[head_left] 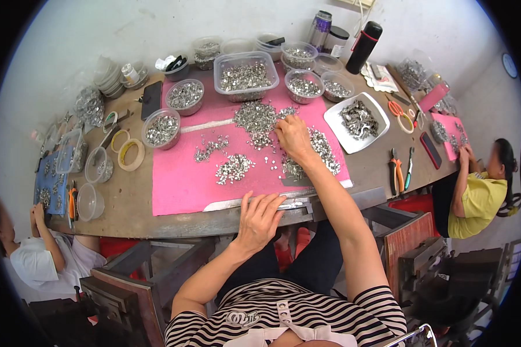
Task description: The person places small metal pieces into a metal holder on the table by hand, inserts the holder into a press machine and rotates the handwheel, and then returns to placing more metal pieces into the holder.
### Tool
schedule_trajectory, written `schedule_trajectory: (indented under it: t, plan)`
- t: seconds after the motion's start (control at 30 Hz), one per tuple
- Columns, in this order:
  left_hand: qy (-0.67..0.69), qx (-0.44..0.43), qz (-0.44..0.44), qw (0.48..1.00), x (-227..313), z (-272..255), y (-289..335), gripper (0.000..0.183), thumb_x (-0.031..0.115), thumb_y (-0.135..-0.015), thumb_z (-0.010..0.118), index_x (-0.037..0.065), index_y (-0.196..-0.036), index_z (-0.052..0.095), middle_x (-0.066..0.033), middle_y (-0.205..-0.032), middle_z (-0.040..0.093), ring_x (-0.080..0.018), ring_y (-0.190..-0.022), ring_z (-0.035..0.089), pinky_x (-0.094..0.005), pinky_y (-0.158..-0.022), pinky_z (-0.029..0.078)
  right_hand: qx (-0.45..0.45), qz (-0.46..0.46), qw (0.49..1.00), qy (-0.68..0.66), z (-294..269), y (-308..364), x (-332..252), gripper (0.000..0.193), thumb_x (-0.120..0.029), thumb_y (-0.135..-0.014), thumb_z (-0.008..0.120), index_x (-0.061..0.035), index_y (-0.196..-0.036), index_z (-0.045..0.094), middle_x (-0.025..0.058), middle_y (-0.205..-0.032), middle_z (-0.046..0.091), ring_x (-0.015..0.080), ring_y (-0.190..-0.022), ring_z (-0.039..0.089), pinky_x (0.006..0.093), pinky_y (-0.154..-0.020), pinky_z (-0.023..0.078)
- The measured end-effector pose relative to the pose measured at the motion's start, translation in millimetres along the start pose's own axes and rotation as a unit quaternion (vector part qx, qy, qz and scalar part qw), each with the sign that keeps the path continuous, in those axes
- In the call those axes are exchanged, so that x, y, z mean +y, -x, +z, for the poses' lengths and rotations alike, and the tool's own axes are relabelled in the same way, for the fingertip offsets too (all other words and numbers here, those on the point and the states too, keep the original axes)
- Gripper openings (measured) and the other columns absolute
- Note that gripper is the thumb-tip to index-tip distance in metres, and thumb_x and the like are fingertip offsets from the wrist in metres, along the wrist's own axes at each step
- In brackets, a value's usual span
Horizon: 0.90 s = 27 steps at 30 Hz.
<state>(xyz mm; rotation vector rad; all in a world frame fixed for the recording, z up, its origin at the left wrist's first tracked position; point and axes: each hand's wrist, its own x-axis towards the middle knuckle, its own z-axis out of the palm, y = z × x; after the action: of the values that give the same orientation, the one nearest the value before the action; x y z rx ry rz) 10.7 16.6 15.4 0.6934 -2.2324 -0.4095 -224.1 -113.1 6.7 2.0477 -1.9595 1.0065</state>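
My right hand reaches out over the pink mat, fingers down among small silver metal pieces heaped there; whether it pinches any is hidden. My left hand rests flat on the near table edge, fingers on a long metal strip lying along the mat's front border. More loose piles of metal pieces lie between the two hands.
Clear tubs and bowls of metal pieces ring the mat's far side, with a white square tray at right. Pliers, scissors, tape rolls, flasks stand around. Two other people sit at the table's left and right ends.
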Motion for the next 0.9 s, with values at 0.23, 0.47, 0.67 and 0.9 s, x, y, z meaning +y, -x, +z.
schedule_trajectory:
  t: [0.23, 0.47, 0.67, 0.9]
  plan:
    - [0.017, 0.010, -0.022, 1.000, -1, 3, 2, 0.039, 0.010, -0.087, 0.075, 0.007, -0.125, 0.066, -0.0077, -0.116, 0.069, -0.0258, -0.107, 0.064, -0.0500, -0.107, 0.039, 0.014, -0.043, 0.999, 0.030, -22, 8, -5, 0.007, -0.008, -0.086, 0.068, -0.0012, -0.087, 0.066, 0.0152, -0.084, 0.066, 0.0340, -0.082, 0.065, 0.0449, -0.076, 0.050]
    - [0.005, 0.029, -0.015, 0.999, -6, 6, 4, 0.038, 0.011, -0.088, 0.075, 0.007, -0.124, 0.066, -0.0069, -0.116, 0.069, -0.0246, -0.106, 0.064, -0.0475, -0.105, 0.040, -0.069, 0.107, 0.960, -0.251, -100, 89, -57, 0.010, -0.006, -0.088, 0.070, 0.0011, -0.093, 0.065, 0.0122, -0.082, 0.072, 0.0234, -0.075, 0.071, 0.0362, -0.072, 0.054]
    - [0.009, 0.033, -0.015, 0.999, -5, 9, 8, 0.040, 0.011, -0.087, 0.075, 0.007, -0.126, 0.064, -0.0069, -0.117, 0.069, -0.0248, -0.108, 0.065, -0.0481, -0.106, 0.040, -0.058, 0.106, 0.949, -0.293, -100, 151, -77, 0.007, -0.001, -0.087, 0.069, 0.0002, -0.094, 0.065, 0.0111, -0.100, 0.074, 0.0219, -0.095, 0.070, 0.0353, -0.088, 0.052]
    - [0.012, 0.038, -0.018, 0.999, -4, 8, 6, 0.040, 0.009, -0.086, 0.077, 0.007, -0.124, 0.065, -0.0072, -0.115, 0.071, -0.0269, -0.105, 0.066, -0.0465, -0.106, 0.040, -0.011, 0.059, 0.970, -0.233, -90, 158, -82, 0.011, 0.000, -0.085, 0.070, -0.0013, -0.093, 0.064, 0.0108, -0.098, 0.073, 0.0273, -0.091, 0.068, 0.0383, -0.088, 0.047]
